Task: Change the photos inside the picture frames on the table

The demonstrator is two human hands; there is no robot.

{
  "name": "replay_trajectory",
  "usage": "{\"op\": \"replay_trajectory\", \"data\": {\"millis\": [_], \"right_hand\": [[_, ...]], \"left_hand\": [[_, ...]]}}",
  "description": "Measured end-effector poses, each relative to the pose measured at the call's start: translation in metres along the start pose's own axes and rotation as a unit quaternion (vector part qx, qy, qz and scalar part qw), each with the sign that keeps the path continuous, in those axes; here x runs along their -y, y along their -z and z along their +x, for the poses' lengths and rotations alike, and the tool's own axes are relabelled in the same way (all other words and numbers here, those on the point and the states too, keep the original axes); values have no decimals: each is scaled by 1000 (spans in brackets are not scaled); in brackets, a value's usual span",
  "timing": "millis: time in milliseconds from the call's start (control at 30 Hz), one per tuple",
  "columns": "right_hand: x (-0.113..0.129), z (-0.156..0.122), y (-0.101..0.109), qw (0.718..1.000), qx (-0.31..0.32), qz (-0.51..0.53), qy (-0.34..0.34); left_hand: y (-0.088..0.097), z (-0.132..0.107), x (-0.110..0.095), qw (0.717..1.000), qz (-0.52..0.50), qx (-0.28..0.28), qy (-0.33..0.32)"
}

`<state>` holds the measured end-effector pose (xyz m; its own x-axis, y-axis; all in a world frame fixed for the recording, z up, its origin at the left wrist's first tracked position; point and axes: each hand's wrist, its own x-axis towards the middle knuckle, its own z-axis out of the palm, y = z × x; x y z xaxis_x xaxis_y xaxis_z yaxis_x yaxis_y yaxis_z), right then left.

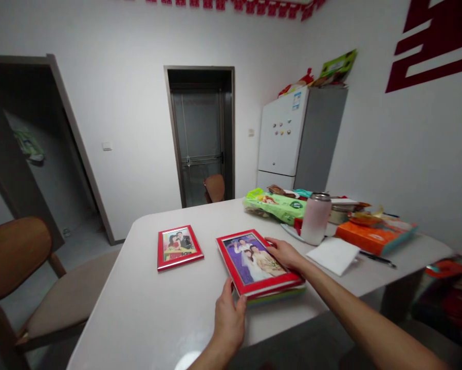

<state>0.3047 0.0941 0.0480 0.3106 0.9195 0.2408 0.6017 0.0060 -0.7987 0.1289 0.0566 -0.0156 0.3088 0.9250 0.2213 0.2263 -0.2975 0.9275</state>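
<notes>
A large red-framed photo [254,262] lies on top of a thin stack on the white table [146,313]. My left hand [227,319] grips the stack's near corner, thumb on the red frame. My right hand [287,253] rests on the frame's right edge, fingers curled over it. A smaller red-framed photo [179,246] lies flat on the table to the left, apart from both hands.
Behind the right hand stand a pink tumbler [315,218], a green packet [277,205], an orange tissue box [373,236], a white paper [333,255] and a pen [377,258]. A wooden chair [18,277] is at the left, a white fridge [288,136] at the back.
</notes>
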Motion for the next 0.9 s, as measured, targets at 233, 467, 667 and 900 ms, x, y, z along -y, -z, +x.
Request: {"op": "replay_trajectory", "data": {"millis": [233,467,667,900], "right_hand": [[20,-16,-4,997,8,-21,68],[48,-63,-68,964,98,-40,245],[41,-76,-114,967,100,-74,224],[44,-82,-128,969,117,-73,205]], "left_hand": [[54,38,14,973,230,3,-5],[148,87,64,852,520,46,-33],[166,70,67,800,589,102,-61],[165,92,71,806,584,78,-56]]}}
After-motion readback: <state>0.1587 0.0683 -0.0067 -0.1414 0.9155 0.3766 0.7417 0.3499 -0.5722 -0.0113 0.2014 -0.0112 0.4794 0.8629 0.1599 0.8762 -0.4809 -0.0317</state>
